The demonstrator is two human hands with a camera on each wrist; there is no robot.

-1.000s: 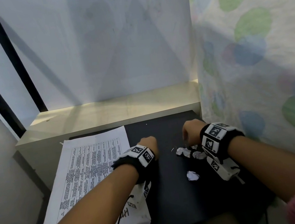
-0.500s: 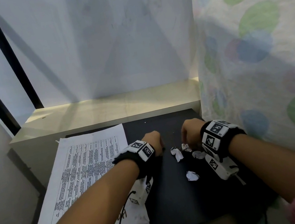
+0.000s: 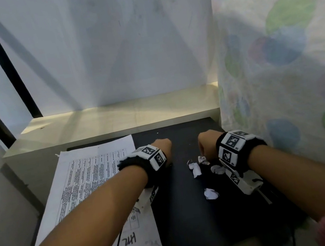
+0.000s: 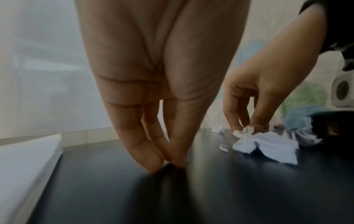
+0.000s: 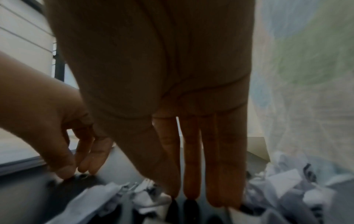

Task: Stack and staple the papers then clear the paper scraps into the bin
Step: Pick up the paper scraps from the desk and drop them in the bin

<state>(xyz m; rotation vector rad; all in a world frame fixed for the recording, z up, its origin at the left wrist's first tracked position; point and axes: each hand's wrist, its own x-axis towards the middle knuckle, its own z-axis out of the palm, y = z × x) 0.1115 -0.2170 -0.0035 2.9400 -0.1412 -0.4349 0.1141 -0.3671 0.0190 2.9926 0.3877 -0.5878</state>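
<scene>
From the head view, the stack of papers (image 3: 95, 191) lies left on the black tabletop (image 3: 184, 216), paper scraps (image 3: 196, 170) right of it. The left wrist view shows the left hand (image 4: 153, 106) with fingertips pinched together on bare tabletop, while the right hand (image 4: 254, 84) pinches a scrap. The right wrist view shows fingers (image 5: 191, 159) pointing down among the scraps.

A printed paper stack (image 3: 95, 191) lay flat at the surface's (image 3: 184, 216) left; crumpled white paper scraps (image 3: 196, 170) sat scattered to its right.
</scene>
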